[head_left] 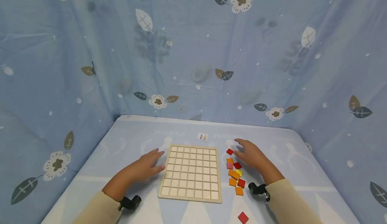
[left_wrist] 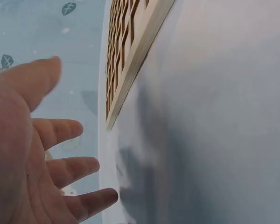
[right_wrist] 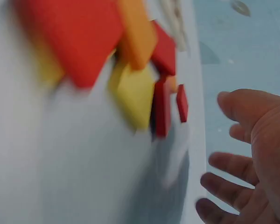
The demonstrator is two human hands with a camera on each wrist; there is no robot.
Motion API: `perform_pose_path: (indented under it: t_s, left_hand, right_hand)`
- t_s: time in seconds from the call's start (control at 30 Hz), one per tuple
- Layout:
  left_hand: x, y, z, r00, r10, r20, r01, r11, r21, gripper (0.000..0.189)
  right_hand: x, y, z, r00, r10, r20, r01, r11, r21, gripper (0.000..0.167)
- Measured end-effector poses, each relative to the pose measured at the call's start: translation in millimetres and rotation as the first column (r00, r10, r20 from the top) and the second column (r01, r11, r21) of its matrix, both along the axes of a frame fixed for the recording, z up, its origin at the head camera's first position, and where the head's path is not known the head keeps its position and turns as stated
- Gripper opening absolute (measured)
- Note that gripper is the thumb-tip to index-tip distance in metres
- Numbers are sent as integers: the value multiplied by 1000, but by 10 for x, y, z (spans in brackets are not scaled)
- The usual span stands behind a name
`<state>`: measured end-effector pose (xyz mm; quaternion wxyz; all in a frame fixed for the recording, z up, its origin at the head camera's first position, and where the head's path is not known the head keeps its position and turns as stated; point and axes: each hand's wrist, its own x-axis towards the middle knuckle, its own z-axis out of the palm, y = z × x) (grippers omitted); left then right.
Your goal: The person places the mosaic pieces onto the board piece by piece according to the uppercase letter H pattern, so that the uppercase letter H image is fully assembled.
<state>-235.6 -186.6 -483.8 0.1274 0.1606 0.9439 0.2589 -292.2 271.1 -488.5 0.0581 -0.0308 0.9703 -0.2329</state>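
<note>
A square wooden grid board (head_left: 190, 173), its cells bare wood, lies flat on the table. Beside its left edge is my left hand (head_left: 147, 165), fingers spread and holding nothing; in the left wrist view the palm (left_wrist: 18, 154) faces the board's frame (left_wrist: 135, 60). To the board's right lies a loose pile of small square tiles in orange (head_left: 234, 174), red (head_left: 241, 183), yellow (head_left: 239, 172) and pink (head_left: 230, 166). My right hand (head_left: 251, 154) hovers by the pile's far end, near a single red tile (head_left: 229, 151), its fingers loose and nothing in them.
A small card with a coloured grid pattern (head_left: 202, 137) lies beyond the board. One red tile (head_left: 243, 217) sits apart near the front edge. Patterned blue cloth (head_left: 193, 49) hangs behind and on both sides of the table (head_left: 121, 143).
</note>
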Motion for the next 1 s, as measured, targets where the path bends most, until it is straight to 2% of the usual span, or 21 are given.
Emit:
perform_pose_path:
  t_s: [0.13, 0.23, 0.37, 0.53, 0.77, 1.0]
  left_hand:
    - [59, 57, -25, 1000, -13, -18, 13, 1000, -9, 73]
    - [103, 95, -27, 1000, -17, -8, 17, 1000, -7, 78]
    - [184, 134, -30, 998, -41, 42, 40, 999, 26, 87]
    - [267, 152, -87, 994, -90, 58, 90, 996, 2, 96]
    - [249, 100, -166, 990, -118, 80, 118, 993, 5, 105]
    - [264, 6, -148, 987, -139, 79, 137, 990, 19, 107]
  right_hand:
    - [-51, -49, -55, 999, -28, 23, 32, 983, -181, 62]
    - [-69, -57, -92, 999, -12, 34, 20, 969, -247, 58]
    - [-52, -47, -152, 997, 29, 65, -12, 970, -242, 53]
    - [-29, -49, -208, 995, 64, 70, -48, 977, -209, 54]
    - [-44, -111, -264, 998, 52, 23, -48, 987, -154, 51]
    - [-63, -142, -303, 1000, 16, 1, -16, 988, -156, 42]
